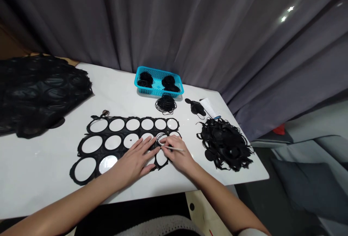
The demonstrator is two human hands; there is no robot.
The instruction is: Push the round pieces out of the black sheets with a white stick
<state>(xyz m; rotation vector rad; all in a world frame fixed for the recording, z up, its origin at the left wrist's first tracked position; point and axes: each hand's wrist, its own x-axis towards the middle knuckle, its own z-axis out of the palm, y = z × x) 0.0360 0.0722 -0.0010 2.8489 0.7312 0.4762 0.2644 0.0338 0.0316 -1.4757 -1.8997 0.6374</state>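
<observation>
A black rubbery sheet [106, 146] with rows of large round holes lies flat on the white table [114, 87]. My left hand [136, 160] rests palm down on the sheet, fingers stretched out and slightly spread. Beside its fingertips, my right hand [178, 152] is closed around a thin pale stick-like tool [176, 149], whose tip is too small to make out. Thin black rings [160, 137] show at a hole by my right fingertips; whether those fingers also pinch the rings, I cannot tell.
A blue plastic basket [160, 91] holds black ring bundles; another bundle [166, 104] lies before it. To the right sit a heap of black scraps [227, 143], small black pieces [196, 107] and a white object [208, 107]. Stacked black sheets [40, 91] fill the left. A grey curtain [152, 18] hangs behind.
</observation>
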